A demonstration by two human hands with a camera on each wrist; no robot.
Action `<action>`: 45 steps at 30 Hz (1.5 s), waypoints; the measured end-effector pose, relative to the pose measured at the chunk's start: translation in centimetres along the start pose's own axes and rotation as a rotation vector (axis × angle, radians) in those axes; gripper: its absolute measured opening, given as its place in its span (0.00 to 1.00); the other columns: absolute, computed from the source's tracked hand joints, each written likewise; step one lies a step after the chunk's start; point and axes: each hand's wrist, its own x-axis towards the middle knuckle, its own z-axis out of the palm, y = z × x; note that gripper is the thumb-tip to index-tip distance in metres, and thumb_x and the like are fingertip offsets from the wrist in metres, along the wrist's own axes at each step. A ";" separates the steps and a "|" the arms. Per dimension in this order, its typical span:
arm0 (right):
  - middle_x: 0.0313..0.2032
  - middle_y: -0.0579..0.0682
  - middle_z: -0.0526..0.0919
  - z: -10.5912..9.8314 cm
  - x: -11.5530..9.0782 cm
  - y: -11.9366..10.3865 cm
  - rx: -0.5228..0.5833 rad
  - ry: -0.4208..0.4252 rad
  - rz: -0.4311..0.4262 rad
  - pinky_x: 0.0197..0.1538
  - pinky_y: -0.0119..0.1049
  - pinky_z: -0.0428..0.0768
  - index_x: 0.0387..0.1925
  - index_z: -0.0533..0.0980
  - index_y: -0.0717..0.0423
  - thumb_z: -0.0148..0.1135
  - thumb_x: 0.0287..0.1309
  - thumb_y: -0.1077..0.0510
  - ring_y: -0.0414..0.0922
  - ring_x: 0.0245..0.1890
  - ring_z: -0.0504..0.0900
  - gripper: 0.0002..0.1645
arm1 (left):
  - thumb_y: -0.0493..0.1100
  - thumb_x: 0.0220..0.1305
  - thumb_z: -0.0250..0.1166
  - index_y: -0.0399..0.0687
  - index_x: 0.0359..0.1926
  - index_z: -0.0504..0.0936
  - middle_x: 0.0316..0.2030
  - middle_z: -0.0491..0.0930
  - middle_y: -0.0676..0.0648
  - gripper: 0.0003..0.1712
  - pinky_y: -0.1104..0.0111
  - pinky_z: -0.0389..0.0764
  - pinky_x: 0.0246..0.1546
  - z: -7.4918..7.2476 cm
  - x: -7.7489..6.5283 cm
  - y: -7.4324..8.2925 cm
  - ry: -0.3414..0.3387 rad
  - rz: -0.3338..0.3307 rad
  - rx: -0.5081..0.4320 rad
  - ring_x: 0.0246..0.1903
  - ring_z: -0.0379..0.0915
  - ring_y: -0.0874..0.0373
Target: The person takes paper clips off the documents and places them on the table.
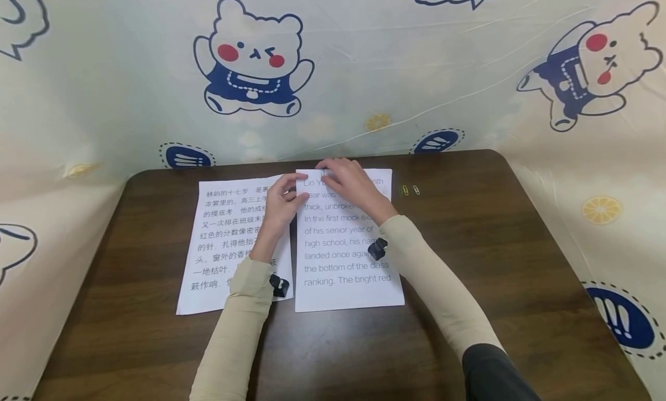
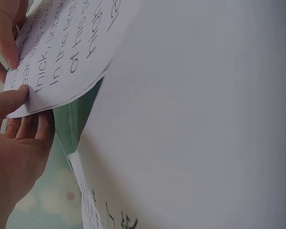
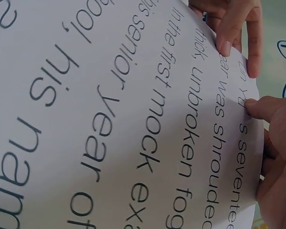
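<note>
A stack of white sheets with large English print (image 1: 338, 297) lies in front of me, its top edge lifted in both wrist views. My left hand (image 1: 282, 203) pinches the upper left corner, thumb on the print and fingers underneath, as the left wrist view shows. Along the top edge my right hand (image 1: 354, 184) grips the same sheets; its thumb (image 3: 260, 109) presses the printed face and its other fingers go behind the paper. Whether a small item sits between the right fingers is hidden. Sheets with Chinese print (image 1: 208, 300) lie to the left, partly under my left forearm.
Right of the English sheets, a green paper clip (image 1: 400, 190), a yellow paper clip (image 1: 406, 190) and a white paper clip (image 1: 416, 189) lie on the dark wooden table (image 1: 484, 245). A cartoon-printed curtain (image 1: 354, 71) hangs behind the table's far edge and along its sides.
</note>
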 end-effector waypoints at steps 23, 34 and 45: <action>0.55 0.50 0.84 0.6 -0.2 0.0 -0.156 0.037 -0.043 0.64 0.44 0.74 0.64 0.74 0.51 0.52 0.74 0.51 0.48 0.54 0.79 0.22 | 0.29 0.64 0.65 0.49 0.59 0.78 0.58 0.80 0.43 0.24 0.75 0.84 0.41 -0.1 0.0 0.0 -0.009 0.026 0.027 0.44 0.86 0.50; 0.54 0.49 0.84 1.4 -0.3 0.5 -0.202 0.070 -0.057 0.59 0.43 0.75 0.65 0.74 0.50 0.50 0.75 0.50 0.47 0.54 0.80 0.23 | 0.29 0.63 0.65 0.48 0.59 0.78 0.57 0.81 0.41 0.23 0.75 0.84 0.41 -0.1 0.0 -0.2 -0.020 0.025 0.024 0.45 0.85 0.44; 0.53 0.49 0.84 1.7 -0.4 0.3 -0.264 0.115 -0.052 0.59 0.43 0.76 0.66 0.73 0.51 0.48 0.76 0.50 0.47 0.55 0.79 0.23 | 0.29 0.64 0.66 0.50 0.58 0.79 0.57 0.81 0.42 0.23 0.77 0.83 0.37 0.1 -0.2 -0.1 -0.004 0.023 0.042 0.39 0.86 0.50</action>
